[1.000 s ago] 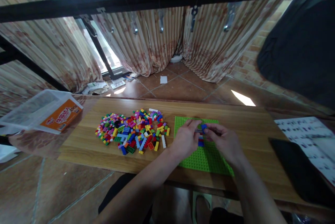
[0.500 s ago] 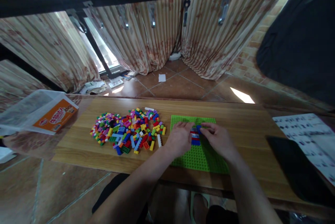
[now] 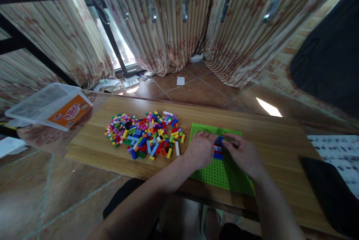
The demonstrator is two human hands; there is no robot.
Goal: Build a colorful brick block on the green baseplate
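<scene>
A green studded baseplate (image 3: pixel 217 176) lies on the wooden table, with a small build of blue, red and white bricks (image 3: pixel 218 153) on it. My right hand (image 3: pixel 245 154) comes in from the right, thumb and fingers closed on a blue brick (image 3: pixel 220 140) at the build's far end. My left hand (image 3: pixel 201 151) rests over the plate at the build's left side. Its fingers are bent together toward the far end of the bricks, and what the tips grip is hidden.
Left of the baseplate spreads a pile of loose coloured bricks (image 3: pixel 151 135) on the table (image 3: pixel 92 146). A clear plastic box (image 3: pixel 42 101) with an orange label stands at the far left. On the right are a black flat object (image 3: pixel 328 187) and a printed sheet (image 3: pixel 333 150).
The camera view has turned, so the whole scene sits farther right. Both hands stay at the build's far end, the right one still on the blue brick, with only slight finger movement.
</scene>
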